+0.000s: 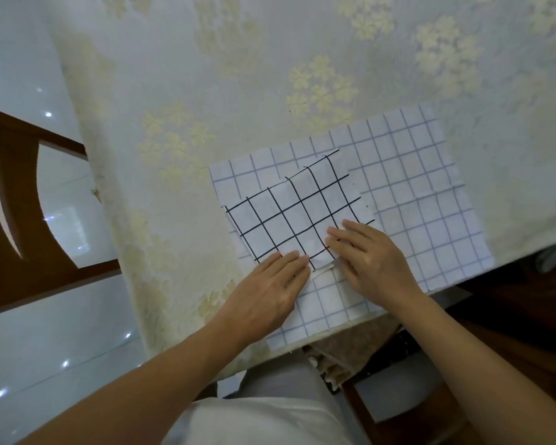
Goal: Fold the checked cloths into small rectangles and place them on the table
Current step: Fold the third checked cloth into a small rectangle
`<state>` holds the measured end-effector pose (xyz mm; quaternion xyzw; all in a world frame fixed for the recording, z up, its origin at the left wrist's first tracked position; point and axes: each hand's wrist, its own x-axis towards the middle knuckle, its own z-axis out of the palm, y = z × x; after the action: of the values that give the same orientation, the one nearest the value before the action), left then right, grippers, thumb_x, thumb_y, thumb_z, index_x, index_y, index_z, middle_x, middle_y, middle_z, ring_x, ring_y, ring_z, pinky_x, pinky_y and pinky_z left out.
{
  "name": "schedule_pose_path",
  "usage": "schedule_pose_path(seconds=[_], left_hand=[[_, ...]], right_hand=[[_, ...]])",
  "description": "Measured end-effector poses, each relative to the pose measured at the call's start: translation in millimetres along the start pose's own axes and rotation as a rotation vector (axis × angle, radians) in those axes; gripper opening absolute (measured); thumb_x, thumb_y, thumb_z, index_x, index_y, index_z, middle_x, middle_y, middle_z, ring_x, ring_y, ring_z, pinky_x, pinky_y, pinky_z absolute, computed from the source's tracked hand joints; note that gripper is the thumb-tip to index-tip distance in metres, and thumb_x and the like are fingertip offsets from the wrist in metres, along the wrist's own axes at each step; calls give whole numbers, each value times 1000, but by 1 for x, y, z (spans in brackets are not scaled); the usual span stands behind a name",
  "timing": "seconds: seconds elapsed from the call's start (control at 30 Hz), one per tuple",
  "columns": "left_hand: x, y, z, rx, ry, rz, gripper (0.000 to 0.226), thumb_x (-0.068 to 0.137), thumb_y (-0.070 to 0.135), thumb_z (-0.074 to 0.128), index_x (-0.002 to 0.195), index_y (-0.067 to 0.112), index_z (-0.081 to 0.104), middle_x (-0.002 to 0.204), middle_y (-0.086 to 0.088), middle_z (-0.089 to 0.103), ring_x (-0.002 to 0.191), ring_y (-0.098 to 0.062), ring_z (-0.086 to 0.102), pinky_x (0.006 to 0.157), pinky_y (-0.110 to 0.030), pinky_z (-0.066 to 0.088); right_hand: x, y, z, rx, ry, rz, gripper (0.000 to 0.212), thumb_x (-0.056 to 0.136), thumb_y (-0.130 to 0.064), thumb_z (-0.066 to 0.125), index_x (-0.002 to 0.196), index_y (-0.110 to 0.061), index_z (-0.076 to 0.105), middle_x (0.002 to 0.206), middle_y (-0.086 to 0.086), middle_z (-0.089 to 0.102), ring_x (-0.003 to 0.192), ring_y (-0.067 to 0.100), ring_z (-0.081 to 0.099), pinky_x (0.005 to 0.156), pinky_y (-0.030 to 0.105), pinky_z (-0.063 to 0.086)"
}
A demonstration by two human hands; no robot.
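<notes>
Head view: left hand (267,284) and right hand (374,263) press straight fingers on the near corner of the black-checked cloth (289,213); it stretches away from them, atop the blue-checked cloth (414,187) by the near edge of the table (270,59).

Two checked cloths are in view: one black-checked cloth (289,213), folded, and one blue-checked cloth (414,194), spread flat beneath it. There are two grips, both bare hands: one left grip (267,293) and one right grip (373,261), each lying flat on the cloths. One floral tablecloth (238,75) lies under both cloths. Two pieces of brown wooden furniture show: one chair (13,194) at the left, and one wooden frame (398,412) at the lower right, too cropped to name more closely. One glossy tiled floor (13,59) lies below
</notes>
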<state>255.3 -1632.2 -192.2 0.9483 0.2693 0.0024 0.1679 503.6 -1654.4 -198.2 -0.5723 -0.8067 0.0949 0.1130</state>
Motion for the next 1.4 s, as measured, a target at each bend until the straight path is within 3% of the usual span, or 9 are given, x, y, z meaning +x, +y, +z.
schedule_pose_path(seconds=[0.23,0.3,0.37,0.47,0.63,1.03,1.13,1.23,1.4], left_hand=[[23,-27,-17,-68,185,23,31,96,14,51,121,2,64,131,-19,60,121,-33,56,103,-45,44],[38,-48,-28,-6,222,-74,40,95,18,52,131,2,57,142,-20,51,129,-35,50,109,-49,38],[52,-68,-35,97,144,-167,57,100,30,43,149,2,36,159,-18,29,146,-32,29,117,-50,26],[66,-83,-33,194,40,-221,70,104,48,22,157,4,9,165,-13,5,153,-25,3,122,-49,14],[71,-84,-12,172,18,-232,76,103,58,14,157,5,4,166,-10,0,153,-21,-3,123,-47,11],[65,-79,3,126,-22,-304,81,101,62,15,157,6,-2,165,-11,-9,153,-23,-9,123,-50,8],[56,-90,-12,124,-51,-143,82,100,64,18,158,9,1,166,-10,-8,153,-23,-7,122,-54,10],[49,-115,-26,116,-65,230,80,98,65,30,158,15,13,166,-9,3,153,-24,2,120,-55,17],[62,-141,-23,188,-198,627,87,95,73,28,159,17,9,166,-9,5,153,-25,2,121,-54,15]], right_hand=[[14,-7,-1,16,131,136,27,90,-6,50,104,-4,72,111,10,70,109,33,63,100,48,47],[35,-8,-4,27,203,148,23,93,-6,52,105,-2,71,113,12,69,111,34,62,100,47,46],[61,-10,-5,32,232,143,27,97,-8,51,115,-1,68,125,15,65,123,35,56,105,48,43],[98,-14,0,2,134,134,42,103,-23,47,139,-3,53,149,15,47,144,32,36,118,50,29],[120,-7,27,-133,-162,198,74,102,-59,19,158,-10,17,166,6,13,154,23,5,124,50,10],[119,32,33,-217,-228,379,78,100,-64,12,159,-16,-2,167,0,-6,153,20,-8,124,50,1],[110,17,19,-166,-106,521,73,103,-57,20,159,-11,7,167,5,4,154,22,0,124,47,2],[81,-27,14,-102,28,598,68,105,-50,26,158,-8,16,166,8,12,154,24,6,125,47,9],[57,-81,35,-105,-19,810,65,106,-48,24,158,-9,16,166,9,12,154,23,5,124,47,11]])
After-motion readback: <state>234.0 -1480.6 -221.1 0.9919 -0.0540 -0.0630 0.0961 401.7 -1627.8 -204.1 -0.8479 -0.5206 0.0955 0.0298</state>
